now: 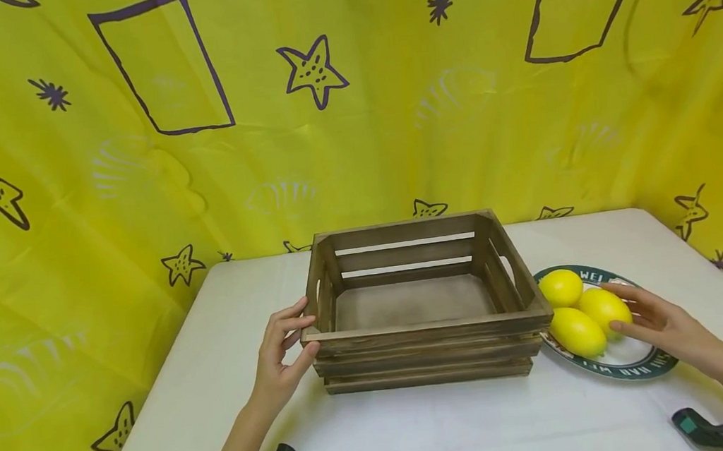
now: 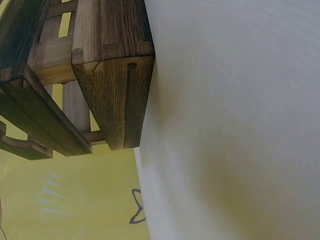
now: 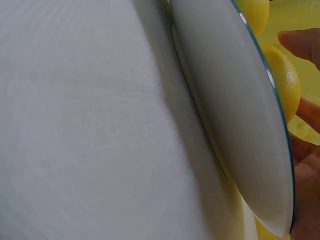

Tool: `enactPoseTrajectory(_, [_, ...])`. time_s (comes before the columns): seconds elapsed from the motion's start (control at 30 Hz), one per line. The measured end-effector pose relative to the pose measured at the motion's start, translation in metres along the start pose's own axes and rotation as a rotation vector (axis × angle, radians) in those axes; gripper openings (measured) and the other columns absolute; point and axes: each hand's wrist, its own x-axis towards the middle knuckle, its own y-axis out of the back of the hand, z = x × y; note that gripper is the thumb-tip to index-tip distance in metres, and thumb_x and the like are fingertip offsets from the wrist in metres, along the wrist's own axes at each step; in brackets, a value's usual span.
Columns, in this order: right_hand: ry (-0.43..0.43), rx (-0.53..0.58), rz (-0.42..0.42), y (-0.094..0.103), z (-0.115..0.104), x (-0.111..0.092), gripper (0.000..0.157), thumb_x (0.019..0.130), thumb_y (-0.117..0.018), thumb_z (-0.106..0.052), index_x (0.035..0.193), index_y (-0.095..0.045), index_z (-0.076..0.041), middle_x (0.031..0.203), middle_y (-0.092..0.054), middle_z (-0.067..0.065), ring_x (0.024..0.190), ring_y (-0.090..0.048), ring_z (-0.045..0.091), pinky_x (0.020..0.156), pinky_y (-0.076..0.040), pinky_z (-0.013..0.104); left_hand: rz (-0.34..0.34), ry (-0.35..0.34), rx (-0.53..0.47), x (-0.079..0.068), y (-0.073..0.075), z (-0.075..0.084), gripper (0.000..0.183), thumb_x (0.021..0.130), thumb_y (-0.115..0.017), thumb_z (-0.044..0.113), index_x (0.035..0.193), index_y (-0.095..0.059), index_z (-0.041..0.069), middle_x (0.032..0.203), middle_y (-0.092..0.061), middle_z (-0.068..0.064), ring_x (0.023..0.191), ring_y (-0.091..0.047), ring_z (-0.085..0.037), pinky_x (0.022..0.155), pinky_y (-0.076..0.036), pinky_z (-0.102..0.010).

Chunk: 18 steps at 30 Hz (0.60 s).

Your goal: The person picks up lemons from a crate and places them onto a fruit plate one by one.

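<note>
My left hand (image 1: 279, 352) grips the front left corner of a brown slatted wooden crate (image 1: 428, 337), thumb on the front face and fingers at the side rim. The crate's floor is bare; its lower front corner also shows in the left wrist view. At the right, my right hand (image 1: 662, 322) curves its fingers and thumb round the rightmost lemon (image 1: 604, 311). That lemon lies on a green-rimmed plate (image 1: 641, 370) against two more, a rear lemon (image 1: 560, 288) and a front lemon (image 1: 577, 332). In the right wrist view the plate (image 3: 235, 100) hides part of the hand.
The crate's right side overlaps the plate's left rim in the head view. Both stand on a white-covered table (image 1: 415, 426). A yellow curtain (image 1: 381, 146) with drawn stars hangs behind and along both sides. Dark devices are strapped at both wrists.
</note>
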Motion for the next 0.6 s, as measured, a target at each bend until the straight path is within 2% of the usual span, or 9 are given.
enactPoseTrajectory(0.1, [-0.005, -0.006, 0.007, 0.001, 0.000, -0.001, 0.062, 0.098, -0.058, -0.013, 0.152, -0.032, -0.025, 0.142, -0.035, -0.029, 0.104, -0.032, -0.024, 0.078, -0.039, 0.000, -0.003, -0.005, -0.001, 0.001, -0.002, 0.000, 0.034, 0.082, -0.065, -0.013, 0.114, -0.057, -0.006, 0.139, -0.049, -0.005, 0.130, -0.046, -0.011, 0.100, -0.046, -0.020])
enactPoseTrajectory(0.2, [0.012, -0.005, 0.022, -0.001, 0.000, -0.003, 0.062, 0.097, -0.059, -0.010, 0.152, -0.032, -0.019, 0.136, -0.035, -0.035, 0.107, -0.032, -0.025, 0.078, -0.037, -0.002, -0.008, -0.004, 0.011, 0.001, -0.004, 0.001, 0.033, 0.083, -0.066, -0.010, 0.115, -0.057, -0.005, 0.138, -0.049, -0.011, 0.131, -0.046, -0.011, 0.100, -0.046, -0.020])
enactPoseTrajectory(0.3, [0.067, 0.013, 0.040, -0.004, -0.001, -0.003, 0.060, 0.097, -0.058, -0.006, 0.151, -0.033, -0.014, 0.132, -0.034, -0.039, 0.112, -0.031, -0.026, 0.082, -0.034, -0.004, -0.014, -0.006, 0.030, 0.002, -0.004, 0.003, 0.035, 0.082, -0.067, -0.009, 0.115, -0.058, -0.003, 0.137, -0.049, -0.016, 0.130, -0.046, -0.010, 0.099, -0.046, -0.019])
enactPoseTrajectory(0.4, [0.129, -0.010, 0.066, -0.006, -0.006, -0.002, 0.055, 0.099, -0.053, -0.003, 0.150, -0.036, -0.015, 0.136, -0.035, -0.035, 0.116, -0.029, -0.026, 0.089, -0.027, -0.005, -0.031, 0.007, 0.008, 0.004, -0.001, 0.004, 0.038, 0.082, -0.066, -0.011, 0.119, -0.055, -0.005, 0.137, -0.049, -0.018, 0.130, -0.047, -0.009, 0.098, -0.047, -0.019])
enactPoseTrajectory(0.43, [0.138, -0.027, 0.072, -0.007, -0.009, -0.002, 0.053, 0.100, -0.051, -0.004, 0.150, -0.036, -0.015, 0.137, -0.033, -0.035, 0.116, -0.028, -0.024, 0.098, -0.033, 0.004, -0.042, 0.018, -0.010, 0.005, 0.001, 0.005, 0.040, 0.083, -0.064, -0.013, 0.121, -0.053, -0.006, 0.137, -0.049, -0.019, 0.131, -0.047, -0.009, 0.098, -0.048, -0.020])
enactPoseTrajectory(0.5, [0.138, -0.075, 0.086, -0.009, -0.019, -0.001, 0.050, 0.102, -0.048, -0.007, 0.150, -0.036, -0.014, 0.144, -0.029, -0.029, 0.123, -0.024, -0.020, 0.113, -0.036, 0.035, -0.070, 0.052, -0.022, 0.006, 0.006, 0.007, 0.045, 0.085, -0.060, -0.015, 0.127, -0.048, -0.007, 0.138, -0.049, -0.019, 0.132, -0.047, -0.009, 0.099, -0.049, -0.022])
enactPoseTrajectory(0.53, [0.130, -0.093, 0.086, -0.010, -0.024, -0.001, 0.050, 0.102, -0.047, -0.008, 0.151, -0.034, -0.012, 0.150, -0.027, -0.022, 0.132, -0.022, -0.012, 0.112, -0.034, 0.054, -0.090, 0.076, -0.009, 0.006, 0.010, 0.009, 0.048, 0.085, -0.060, -0.015, 0.130, -0.045, -0.006, 0.139, -0.049, -0.018, 0.132, -0.046, -0.009, 0.101, -0.048, -0.024])
enactPoseTrajectory(0.57, [0.124, -0.102, 0.084, -0.010, -0.031, 0.000, 0.050, 0.102, -0.046, -0.009, 0.151, -0.032, -0.009, 0.154, -0.025, -0.015, 0.140, -0.018, -0.001, 0.105, -0.030, 0.070, -0.112, 0.099, 0.029, 0.006, 0.014, 0.010, 0.052, 0.086, -0.061, -0.012, 0.134, -0.043, -0.004, 0.141, -0.048, -0.016, 0.134, -0.045, -0.010, 0.102, -0.048, -0.029])
enactPoseTrajectory(0.6, [0.116, -0.113, 0.082, -0.011, -0.037, 0.000, 0.051, 0.102, -0.046, -0.011, 0.151, -0.030, -0.007, 0.158, -0.021, -0.006, 0.145, -0.014, 0.012, 0.093, -0.027, 0.081, -0.138, 0.127, 0.093, 0.006, 0.018, 0.012, 0.056, 0.087, -0.063, -0.007, 0.138, -0.041, 0.000, 0.143, -0.047, -0.013, 0.135, -0.044, -0.012, 0.103, -0.048, -0.034])
